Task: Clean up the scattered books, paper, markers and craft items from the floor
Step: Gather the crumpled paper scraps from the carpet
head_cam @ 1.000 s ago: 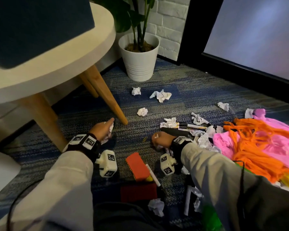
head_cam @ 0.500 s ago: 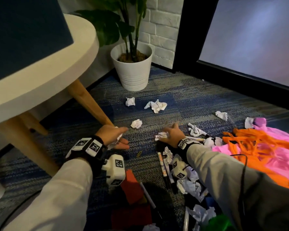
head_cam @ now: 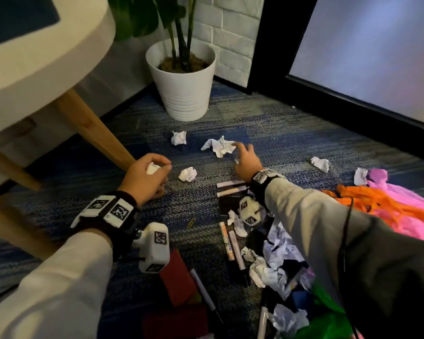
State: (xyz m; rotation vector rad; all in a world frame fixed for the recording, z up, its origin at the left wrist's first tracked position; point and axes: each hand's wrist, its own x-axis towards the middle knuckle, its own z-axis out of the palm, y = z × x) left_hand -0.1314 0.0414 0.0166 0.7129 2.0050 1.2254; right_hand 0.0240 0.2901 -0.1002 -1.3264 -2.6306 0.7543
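My left hand (head_cam: 146, 177) is closed around a crumpled white paper ball (head_cam: 153, 168) just above the carpet. My right hand (head_cam: 246, 160) stretches forward with fingers spread, its fingertips at the edge of a large crumpled paper (head_cam: 218, 146); a scrap of white seems to show under its palm. Another paper ball (head_cam: 187, 174) lies between my hands, and one more (head_cam: 178, 137) sits farther back. Markers (head_cam: 230, 187) lie by my right wrist, with more markers (head_cam: 231, 245) and a heap of crumpled paper (head_cam: 272, 260) nearer me. A red book (head_cam: 178, 277) lies below my left wrist.
A white plant pot (head_cam: 184, 89) stands at the back by the brick wall. A round table's wooden leg (head_cam: 93, 128) slants down left of my left hand. Orange and pink craft material (head_cam: 397, 206) is piled at right. A yellow paper clip (head_cam: 191, 223) lies on the carpet.
My right hand left the papers by the markers and reached forward to the large crumpled paper. My left hand stayed closed on its paper ball. The view tilted forward.
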